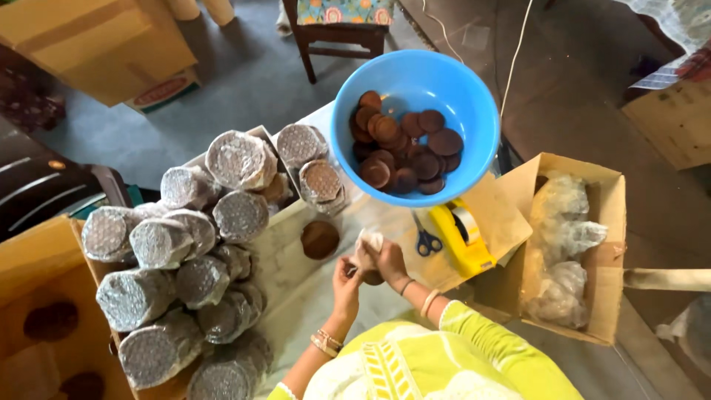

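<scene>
We see a brown disc [372, 278] in pale wrap [366, 244] pinched between the closed fingers of both our left hand [346, 280] and right hand [389, 261], scissors [426, 241] just beyond, blue bowl [466, 89] farther out.

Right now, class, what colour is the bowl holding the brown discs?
Bright blue bowl, clearest in the head view.

A small stack of brown discs [372, 277] sits low in the middle of the scene, partly covered by a crumpled piece of clear wrap [366, 247] bunched over its top. The stack is tilted and held off the table, pinched between two hands. The wrap looks pale, wrinkled and loose, not yet tight around the discs.
</scene>
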